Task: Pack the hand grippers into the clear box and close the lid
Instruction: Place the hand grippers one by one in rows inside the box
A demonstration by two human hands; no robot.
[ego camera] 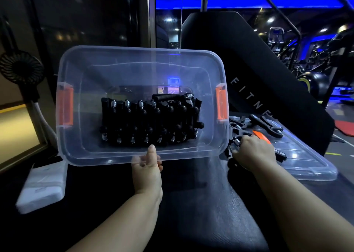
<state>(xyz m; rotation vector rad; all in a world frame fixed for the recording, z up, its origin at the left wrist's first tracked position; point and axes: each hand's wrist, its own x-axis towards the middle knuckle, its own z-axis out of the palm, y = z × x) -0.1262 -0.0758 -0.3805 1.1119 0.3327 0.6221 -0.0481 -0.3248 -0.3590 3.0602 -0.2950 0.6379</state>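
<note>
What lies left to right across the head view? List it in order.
Black fan → left orange latch of the clear box → packed hand grippers → right orange latch → right hand gripping a loose hand gripper → clear lid.

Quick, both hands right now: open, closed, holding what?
Left hand: grips the near rim of the clear plastic box with orange latches.
Right hand: curled round a black spring hand gripper lying on the clear lid.

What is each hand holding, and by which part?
The left hand pinches the clear box at its near rim. The right hand grips a hand gripper near its spring end.
</note>
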